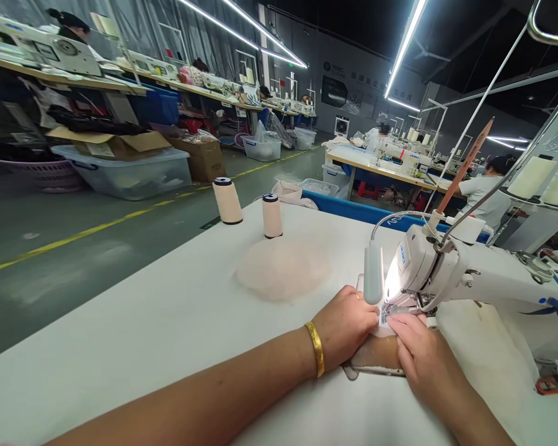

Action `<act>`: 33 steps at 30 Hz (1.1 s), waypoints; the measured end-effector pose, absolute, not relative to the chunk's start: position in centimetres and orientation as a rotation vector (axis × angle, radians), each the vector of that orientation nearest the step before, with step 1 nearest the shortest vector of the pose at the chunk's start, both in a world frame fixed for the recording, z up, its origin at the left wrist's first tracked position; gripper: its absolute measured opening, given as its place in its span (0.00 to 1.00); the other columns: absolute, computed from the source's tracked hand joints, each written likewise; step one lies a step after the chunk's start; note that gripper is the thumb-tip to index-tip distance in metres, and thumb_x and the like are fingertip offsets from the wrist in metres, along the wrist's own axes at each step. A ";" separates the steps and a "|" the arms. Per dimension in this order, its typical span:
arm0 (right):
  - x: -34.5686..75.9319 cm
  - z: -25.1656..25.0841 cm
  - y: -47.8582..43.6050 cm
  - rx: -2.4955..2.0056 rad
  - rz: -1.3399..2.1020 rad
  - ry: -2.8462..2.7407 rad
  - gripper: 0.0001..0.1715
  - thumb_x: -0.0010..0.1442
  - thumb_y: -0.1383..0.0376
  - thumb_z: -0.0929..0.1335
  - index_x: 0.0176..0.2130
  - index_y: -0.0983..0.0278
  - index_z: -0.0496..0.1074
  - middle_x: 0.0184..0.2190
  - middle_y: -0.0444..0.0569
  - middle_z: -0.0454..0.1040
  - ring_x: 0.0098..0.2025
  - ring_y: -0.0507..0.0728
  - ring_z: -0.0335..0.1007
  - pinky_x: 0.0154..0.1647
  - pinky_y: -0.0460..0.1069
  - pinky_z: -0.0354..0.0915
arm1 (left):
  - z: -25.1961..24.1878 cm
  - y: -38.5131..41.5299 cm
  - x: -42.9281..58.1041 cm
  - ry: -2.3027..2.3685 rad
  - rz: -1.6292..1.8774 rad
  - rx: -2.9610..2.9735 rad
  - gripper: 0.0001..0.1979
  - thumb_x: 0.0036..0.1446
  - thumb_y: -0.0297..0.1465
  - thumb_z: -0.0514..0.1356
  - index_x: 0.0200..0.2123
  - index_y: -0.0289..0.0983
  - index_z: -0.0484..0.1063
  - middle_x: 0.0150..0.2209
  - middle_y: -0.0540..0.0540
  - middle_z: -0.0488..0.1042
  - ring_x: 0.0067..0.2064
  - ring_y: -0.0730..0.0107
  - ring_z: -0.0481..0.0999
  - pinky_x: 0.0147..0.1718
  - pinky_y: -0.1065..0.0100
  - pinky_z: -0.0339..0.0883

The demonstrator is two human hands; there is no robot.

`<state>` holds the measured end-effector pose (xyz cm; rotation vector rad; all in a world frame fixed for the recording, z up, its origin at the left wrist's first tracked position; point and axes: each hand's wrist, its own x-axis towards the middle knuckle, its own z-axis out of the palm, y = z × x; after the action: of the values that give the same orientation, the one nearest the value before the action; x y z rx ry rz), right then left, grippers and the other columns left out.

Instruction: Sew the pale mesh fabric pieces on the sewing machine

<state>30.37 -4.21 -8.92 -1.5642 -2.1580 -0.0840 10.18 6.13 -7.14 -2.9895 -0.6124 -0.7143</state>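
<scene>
A white sewing machine (428, 266) stands at the right, its small lamp (373, 272) lighting the needle area. My left hand (346, 325), with a gold bracelet (315, 348) at the wrist, has its fingers closed at the left of the presser foot (385, 314). Close on the other side is my right hand (421, 347), fingers together and thumb tucked below. Between them shows a small strip of pale fabric (383, 331), gripped at its edges; most of it is hidden by the fingers. A shiny metal plate (376, 354) lies beneath.
On the white table (167, 347) lies a sheer beige fabric piece (283, 269). Two beige thread cones, a left one (227, 201) and a right one (272, 217), stand at the far edge. More pale fabric (483, 359) lies under the machine arm. Co-workers sit at machines beyond.
</scene>
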 end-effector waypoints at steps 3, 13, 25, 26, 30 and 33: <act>30.4 -9.1 -4.2 -1.559 -0.098 -2.165 0.24 0.65 0.77 0.59 0.50 0.60 0.75 0.54 0.54 0.78 0.50 0.66 0.74 0.43 0.58 0.75 | -7.1 6.2 10.2 -0.627 -0.685 -3.019 0.12 0.62 0.20 0.59 0.26 0.38 0.72 0.34 0.50 0.81 0.36 0.63 0.75 0.43 0.60 0.61; 30.6 -8.5 -4.6 -1.422 -0.132 -2.139 0.23 0.67 0.78 0.58 0.53 0.59 0.70 0.53 0.52 0.79 0.52 0.64 0.75 0.49 0.58 0.72 | -6.8 5.8 10.0 -0.854 -0.535 -2.942 0.20 0.57 0.50 0.66 0.37 0.38 0.76 0.40 0.39 0.77 0.45 0.47 0.71 0.47 0.50 0.62; 30.4 -6.8 -5.2 -1.563 -0.046 -2.273 0.13 0.61 0.77 0.61 0.33 0.60 0.67 0.33 0.47 0.70 0.34 0.58 0.63 0.35 0.51 0.60 | -5.6 4.6 9.1 -0.640 -0.629 -3.299 0.11 0.66 0.28 0.55 0.30 0.38 0.72 0.31 0.51 0.73 0.27 0.70 0.68 0.31 0.64 0.59; 30.6 -6.9 -5.2 -1.576 -0.086 -2.262 0.13 0.59 0.78 0.62 0.31 0.60 0.66 0.34 0.48 0.71 0.34 0.58 0.62 0.36 0.51 0.59 | -6.0 4.7 9.1 -0.635 -0.635 -3.294 0.10 0.65 0.26 0.55 0.30 0.38 0.72 0.31 0.50 0.73 0.27 0.70 0.68 0.31 0.64 0.59; 30.8 -7.0 -5.3 -1.473 -0.104 -2.224 0.15 0.60 0.79 0.61 0.35 0.61 0.67 0.41 0.49 0.75 0.37 0.59 0.63 0.39 0.52 0.58 | -7.0 4.7 9.4 -0.595 -0.738 -3.200 0.11 0.63 0.23 0.56 0.29 0.38 0.73 0.33 0.48 0.74 0.31 0.67 0.70 0.30 0.64 0.58; 30.4 -6.8 -5.6 -1.426 0.000 -2.254 0.16 0.61 0.79 0.61 0.40 0.60 0.69 0.40 0.48 0.76 0.40 0.59 0.66 0.41 0.52 0.58 | -7.0 4.4 9.6 -0.531 -0.769 -3.161 0.11 0.64 0.24 0.57 0.29 0.38 0.73 0.38 0.47 0.78 0.36 0.65 0.74 0.31 0.64 0.60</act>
<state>30.38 -5.55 -6.81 -1.4265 -2.2540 -0.0002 9.58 4.44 -7.03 -3.1612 -0.5309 -0.7695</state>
